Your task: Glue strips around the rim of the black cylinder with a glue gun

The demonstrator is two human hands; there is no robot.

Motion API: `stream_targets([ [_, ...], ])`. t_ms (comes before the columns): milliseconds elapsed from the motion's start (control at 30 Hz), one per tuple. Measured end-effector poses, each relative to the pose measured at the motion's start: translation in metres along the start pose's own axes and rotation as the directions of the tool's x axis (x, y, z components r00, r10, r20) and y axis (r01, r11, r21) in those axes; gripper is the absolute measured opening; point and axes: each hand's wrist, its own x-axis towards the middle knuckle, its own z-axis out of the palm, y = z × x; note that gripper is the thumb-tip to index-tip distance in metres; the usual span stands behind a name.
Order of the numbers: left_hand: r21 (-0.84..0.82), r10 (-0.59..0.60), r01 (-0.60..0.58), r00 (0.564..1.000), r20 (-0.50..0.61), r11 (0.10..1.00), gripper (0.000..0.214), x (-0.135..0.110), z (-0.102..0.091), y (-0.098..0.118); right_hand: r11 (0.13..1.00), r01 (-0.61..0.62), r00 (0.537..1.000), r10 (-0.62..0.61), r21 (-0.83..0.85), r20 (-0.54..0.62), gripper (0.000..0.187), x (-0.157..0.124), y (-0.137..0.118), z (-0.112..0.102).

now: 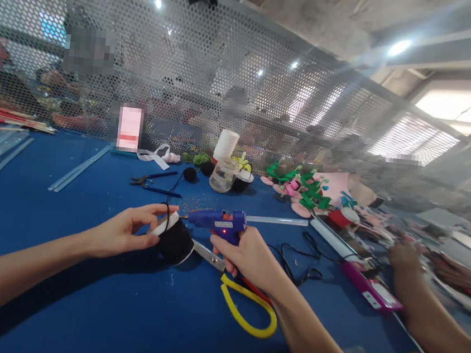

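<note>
My left hand (135, 230) is closed on a small paper cup (176, 241) wrapped in black yarn, tilted with its white rim toward the fingers. A black strand runs from the rim up to a ball of black yarn (189, 174). In my right hand (248, 256) is a blue hot glue gun (218, 221), its red light lit and a clear glue stick (277, 221) jutting from the back. The nozzle is at the cup's rim; whether it touches I cannot tell. Scissors (246, 315) with yellow and red handles lie beneath, partly hidden by the cup and my right hand.
Pliers (157, 182), a clear jar (222, 175), stacked paper cups (226, 143) and a lit phone (129, 127) stand or lie toward the mesh panel (196, 71). A purple power strip (370, 289) and cable are on the right, near another person's arm (419, 308). Glue sticks (80, 168) lie left.
</note>
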Motion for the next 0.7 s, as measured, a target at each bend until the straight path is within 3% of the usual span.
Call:
stream_targets([
  [200, 0.013, -0.008, 0.008, 1.0, 0.001, 1.0, 0.022, -0.001, 0.0, 0.001, 0.998, -0.059, 0.998, 0.059, 0.017, 0.013, 0.024, -0.005, -0.006, 0.0],
  [700, 0.044, -0.028, 0.029, 0.999, -0.021, 0.999, 0.02, -0.001, 0.001, 0.0, 1.0, 0.012, 1.0, -0.012, 0.018, 0.017, 0.021, -0.017, -0.011, 0.008],
])
